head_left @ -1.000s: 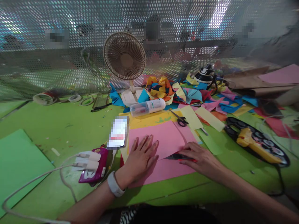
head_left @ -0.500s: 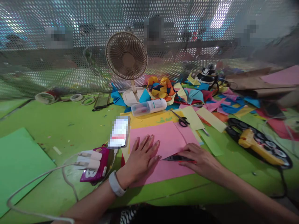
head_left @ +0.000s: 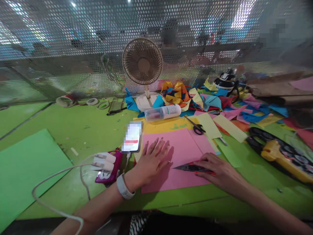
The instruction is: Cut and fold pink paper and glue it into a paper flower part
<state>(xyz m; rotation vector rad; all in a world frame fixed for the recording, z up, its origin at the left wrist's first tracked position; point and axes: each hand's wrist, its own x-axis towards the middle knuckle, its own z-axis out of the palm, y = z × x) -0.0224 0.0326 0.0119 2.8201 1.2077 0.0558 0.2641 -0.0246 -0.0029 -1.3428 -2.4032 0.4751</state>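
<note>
The left hand lies flat on the pink sheet. Its grip is apart, with the fingers spread and pointing to 12 o'clock, and it presses the paper onto the green worktop. At 3 o'clock of it, the right hand has its grip closed over the rear of a dark pointed tool. The tool lies low on the sheet with its tip pointing to 9 o'clock, toward the left hand. Whether it is a blade or a creaser cannot be told. The 2 hands are near each other but apart.

The step in hand looks like drawing the tool across the lower part of the sheet, with 1 hand as anchor. A further stroke calls for firm pressure from the left palm, a straight line, and a tip clear of those fingers.

A phone sits at 11 o'clock of the left hand, just beside the sheet. Scissors lie at 12 o'clock of the right hand. A bottle lies on its side beyond the sheet, in front of a fan.
</note>
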